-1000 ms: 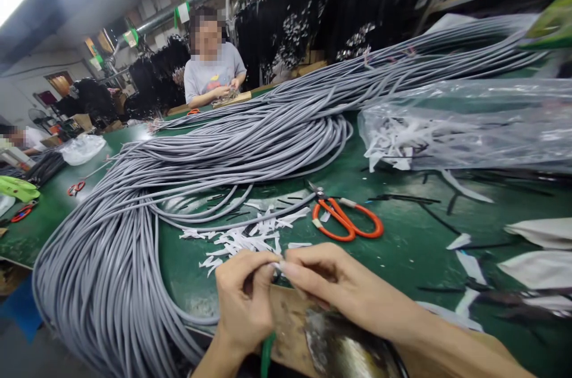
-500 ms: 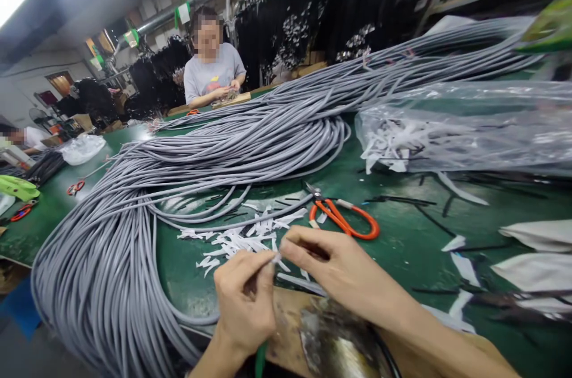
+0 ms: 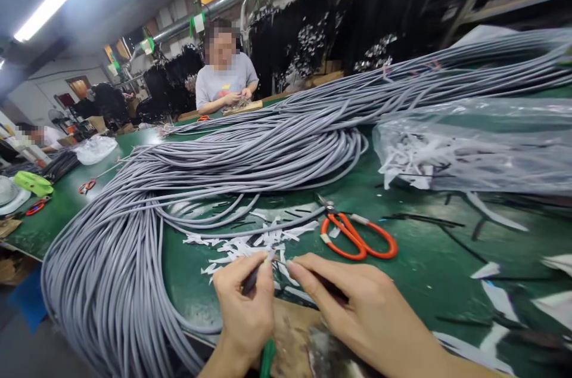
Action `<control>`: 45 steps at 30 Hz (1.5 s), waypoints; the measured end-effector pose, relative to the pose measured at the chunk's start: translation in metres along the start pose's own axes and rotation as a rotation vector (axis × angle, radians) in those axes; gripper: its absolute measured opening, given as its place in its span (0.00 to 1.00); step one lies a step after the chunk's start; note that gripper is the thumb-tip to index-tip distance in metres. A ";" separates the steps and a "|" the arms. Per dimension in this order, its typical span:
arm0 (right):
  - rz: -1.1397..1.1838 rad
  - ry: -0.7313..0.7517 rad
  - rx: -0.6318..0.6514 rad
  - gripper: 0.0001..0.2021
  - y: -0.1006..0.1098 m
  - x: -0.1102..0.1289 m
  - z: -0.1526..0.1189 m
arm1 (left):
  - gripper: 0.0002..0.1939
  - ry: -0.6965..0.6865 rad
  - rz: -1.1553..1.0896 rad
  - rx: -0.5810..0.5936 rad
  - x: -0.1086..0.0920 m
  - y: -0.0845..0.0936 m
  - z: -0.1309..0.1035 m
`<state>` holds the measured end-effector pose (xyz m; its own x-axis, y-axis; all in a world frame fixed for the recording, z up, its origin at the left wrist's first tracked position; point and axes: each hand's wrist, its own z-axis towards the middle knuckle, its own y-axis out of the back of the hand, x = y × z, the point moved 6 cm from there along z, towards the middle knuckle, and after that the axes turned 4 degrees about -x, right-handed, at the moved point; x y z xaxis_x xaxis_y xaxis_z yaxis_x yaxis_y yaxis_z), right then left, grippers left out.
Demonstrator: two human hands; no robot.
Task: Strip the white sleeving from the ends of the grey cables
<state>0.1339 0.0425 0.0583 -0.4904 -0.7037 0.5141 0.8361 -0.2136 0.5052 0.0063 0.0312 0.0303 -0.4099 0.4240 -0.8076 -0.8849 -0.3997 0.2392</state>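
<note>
While the left hand [image 3: 245, 310] pinches a thin dark cable end [image 3: 251, 278], right hand [image 3: 357, 306] fingers pinch together beside it; white scraps [image 3: 250, 242] just beyond fingertips, scissors [image 3: 357, 236] past the right fingers.

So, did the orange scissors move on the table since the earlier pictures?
No. The orange scissors lie at the same place beside the white scraps on the green table; only the camera shifted.
</note>
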 end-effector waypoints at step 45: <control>0.084 -0.201 0.084 0.15 -0.002 -0.012 0.002 | 0.29 0.485 -0.434 0.319 0.023 -0.020 -0.004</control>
<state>0.1376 0.0527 0.0525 -0.4660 -0.5656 0.6804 0.8569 -0.0972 0.5062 0.0156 0.0458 0.0048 0.0719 0.0528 -0.9960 -0.9974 0.0107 -0.0714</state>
